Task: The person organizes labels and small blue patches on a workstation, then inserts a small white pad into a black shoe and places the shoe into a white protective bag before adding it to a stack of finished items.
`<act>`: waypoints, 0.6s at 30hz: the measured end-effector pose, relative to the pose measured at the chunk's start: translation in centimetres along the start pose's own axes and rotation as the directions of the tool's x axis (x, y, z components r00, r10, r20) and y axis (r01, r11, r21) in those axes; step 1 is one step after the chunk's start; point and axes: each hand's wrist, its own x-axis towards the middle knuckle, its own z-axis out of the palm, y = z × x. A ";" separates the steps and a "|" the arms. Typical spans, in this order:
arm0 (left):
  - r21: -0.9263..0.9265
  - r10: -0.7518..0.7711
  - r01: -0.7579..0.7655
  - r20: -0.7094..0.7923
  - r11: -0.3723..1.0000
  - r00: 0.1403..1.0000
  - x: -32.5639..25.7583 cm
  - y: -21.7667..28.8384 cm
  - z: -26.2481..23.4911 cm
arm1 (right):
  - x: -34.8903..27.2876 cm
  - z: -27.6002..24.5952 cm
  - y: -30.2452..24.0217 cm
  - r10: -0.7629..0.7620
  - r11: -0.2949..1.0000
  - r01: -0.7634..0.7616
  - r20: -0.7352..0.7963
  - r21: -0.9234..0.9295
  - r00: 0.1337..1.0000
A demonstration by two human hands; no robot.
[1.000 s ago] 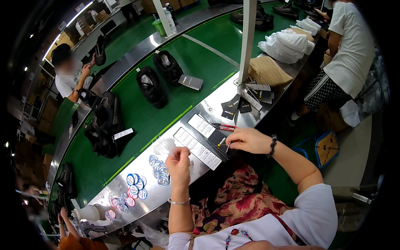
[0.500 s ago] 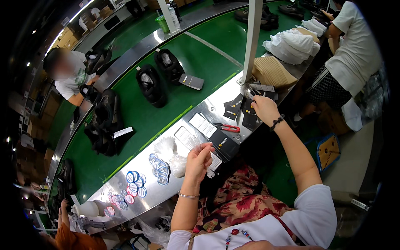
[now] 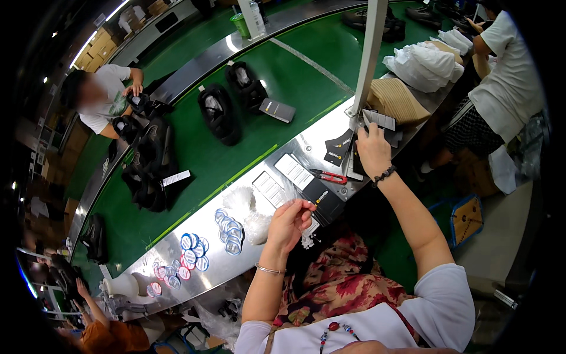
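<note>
My left hand [image 3: 290, 224] is closed in a pinch over the metal tabletop. Thin clear plastic strands show at its fingertips, and pale strand ends [image 3: 309, 238] show below it. Beside it lie a stack of black hang tags [image 3: 323, 197] and white printed cards [image 3: 293, 170]. My right hand [image 3: 373, 151] reaches farther right, its fingers bent over a loose pile of tags by the white post; its fingertips close on their edges, partly hidden. Near this hand are loose black tags [image 3: 338, 147], a white label card [image 3: 378, 120] and red-handled thread snips [image 3: 328, 176].
Bundles of clear strands [image 3: 257, 227] and round blue and red stickers [image 3: 190, 251] lie leftward. Black shoes [image 3: 218, 115] stand on the green belt [image 3: 300, 94]. A white post [image 3: 370, 53] rises beside a beige stack [image 3: 396, 101]. Co-workers [image 3: 106, 97] work across and to the right.
My right hand has shifted over the tag pile, and the tags around it lie differently. My left hand keeps its pinch. Across the belt, the co-worker's shoe is lower, with a hand on it.
</note>
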 end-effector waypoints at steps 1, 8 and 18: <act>-0.011 -0.007 0.007 0.006 1.000 1.000 -0.1 0.1 0.0 | -0.1 -0.1 0.0 -0.007 1.000 0.007 -0.017 0.030 1.000; -0.011 -0.028 0.028 0.033 1.000 0.999 0.1 -0.2 -0.3 | -1.5 -0.3 0.8 -0.107 0.979 0.110 -0.026 0.173 0.994; -0.053 -0.009 0.015 0.115 0.998 0.993 -0.3 -0.4 -0.9 | -5.1 -6.1 -7.5 -0.243 0.144 -0.384 0.409 0.912 0.880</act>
